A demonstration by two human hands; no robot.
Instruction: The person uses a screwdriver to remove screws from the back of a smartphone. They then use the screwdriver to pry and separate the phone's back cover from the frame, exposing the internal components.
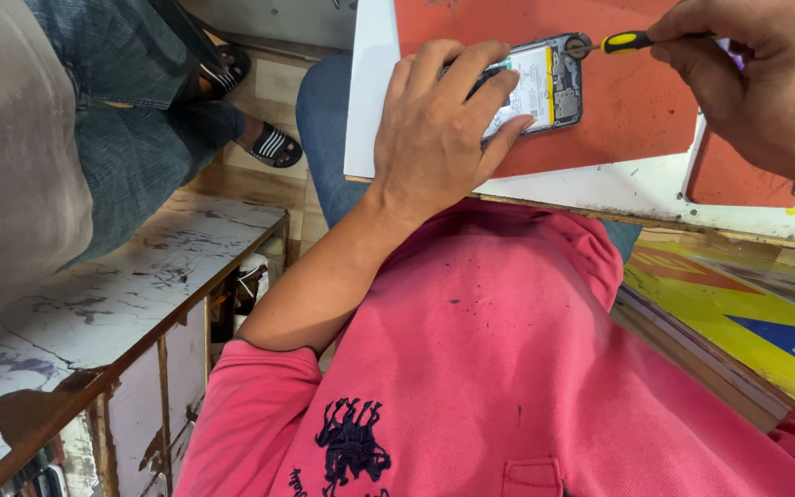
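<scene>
An opened phone [545, 87] with its back cover off lies on a red mat [627, 110], showing a white battery and a grey circuit board. My left hand [439, 129] lies over the phone's left part and holds it down. In my right hand [766, 78] is a small screwdriver [623, 41] with a yellow and black handle. The screwdriver's tip touches the phone's top corner near the camera. I wear a pink shirt [508, 368].
The red mat rests on a white board [600, 189] across my lap. Another person in jeans and sandals [273, 145] sits at the upper left. A worn white counter [94, 304] stands at the left. A yellow, red and blue sign [738, 304] lies at the right.
</scene>
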